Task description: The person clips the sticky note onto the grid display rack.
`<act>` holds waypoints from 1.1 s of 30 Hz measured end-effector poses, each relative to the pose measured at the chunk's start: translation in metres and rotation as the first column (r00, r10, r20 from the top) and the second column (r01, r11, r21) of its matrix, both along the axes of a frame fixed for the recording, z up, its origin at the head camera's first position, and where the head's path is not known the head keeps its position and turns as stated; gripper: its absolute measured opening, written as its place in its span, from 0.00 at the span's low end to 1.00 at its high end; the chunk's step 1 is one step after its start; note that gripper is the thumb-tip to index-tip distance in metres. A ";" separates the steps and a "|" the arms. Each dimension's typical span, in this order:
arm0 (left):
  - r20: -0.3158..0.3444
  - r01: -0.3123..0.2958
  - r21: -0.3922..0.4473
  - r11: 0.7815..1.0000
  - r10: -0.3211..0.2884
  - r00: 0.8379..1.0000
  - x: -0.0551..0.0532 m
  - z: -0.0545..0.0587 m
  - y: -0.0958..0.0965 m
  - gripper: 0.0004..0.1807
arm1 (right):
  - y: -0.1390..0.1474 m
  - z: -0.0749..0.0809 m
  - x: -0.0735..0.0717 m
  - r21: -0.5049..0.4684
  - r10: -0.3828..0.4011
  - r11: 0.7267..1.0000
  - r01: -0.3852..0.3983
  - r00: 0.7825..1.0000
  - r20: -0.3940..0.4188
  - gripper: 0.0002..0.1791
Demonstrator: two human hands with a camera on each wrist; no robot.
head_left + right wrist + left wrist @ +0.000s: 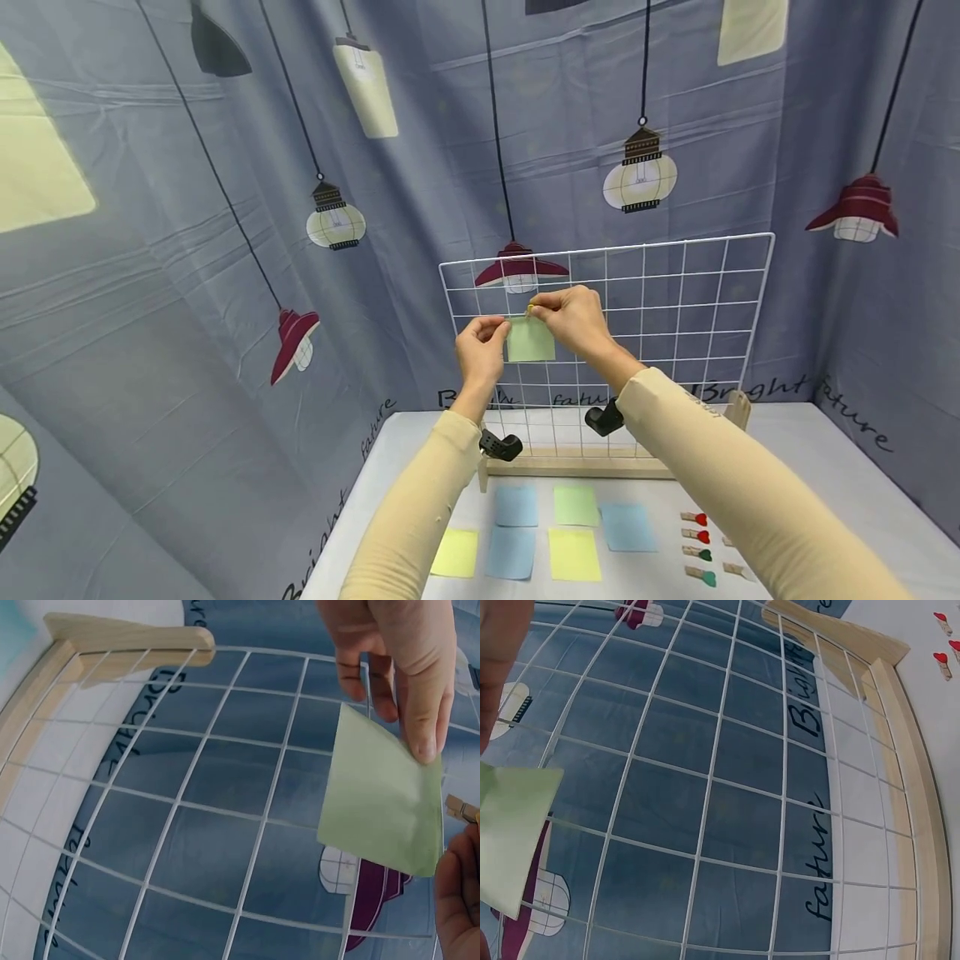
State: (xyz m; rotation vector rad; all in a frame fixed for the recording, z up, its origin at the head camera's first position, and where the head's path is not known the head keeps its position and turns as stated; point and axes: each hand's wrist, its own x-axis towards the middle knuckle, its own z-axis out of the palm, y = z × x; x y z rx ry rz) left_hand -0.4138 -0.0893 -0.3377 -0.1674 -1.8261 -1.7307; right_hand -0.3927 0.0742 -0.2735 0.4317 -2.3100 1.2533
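My left hand (482,348) pinches the left edge of a square light-green paper note (531,340) in front of the white wire grid (660,321). In the right wrist view, its thumb lies over the note's edge. My right hand (576,317) pinches a small wooden clothespin (461,810) with a yellow decoration, right by the note's top edge. The clothespin's lower part is hidden behind the fingers in the right wrist view. The note overlaps the upper left of the grid.
The grid stands on a wooden base (577,467) on a white table (795,442). In front of it lie blue notes (628,527), yellow notes (574,554) and a green note (576,506). Several clothespins with red and green hearts (697,536) lie right. A lamp-printed curtain (420,167) hangs behind.
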 end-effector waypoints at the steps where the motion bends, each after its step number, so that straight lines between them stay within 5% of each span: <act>1: -0.002 -0.005 -0.004 1.000 0.005 1.000 0.000 0.000 0.000 0.03 | -0.001 0.000 0.000 -0.005 0.001 1.000 -0.001 1.000 -0.004 0.08; 18: -0.011 -0.035 -0.050 0.998 0.035 0.999 0.001 0.003 -0.002 0.05 | -0.009 0.008 -0.001 0.107 -0.014 0.994 0.017 0.999 -0.032 0.09; 33: -0.015 -0.026 -0.018 1.000 0.026 1.000 0.000 -0.001 0.000 0.03 | -0.020 0.015 -0.001 0.210 -0.064 0.977 0.046 0.995 0.076 0.11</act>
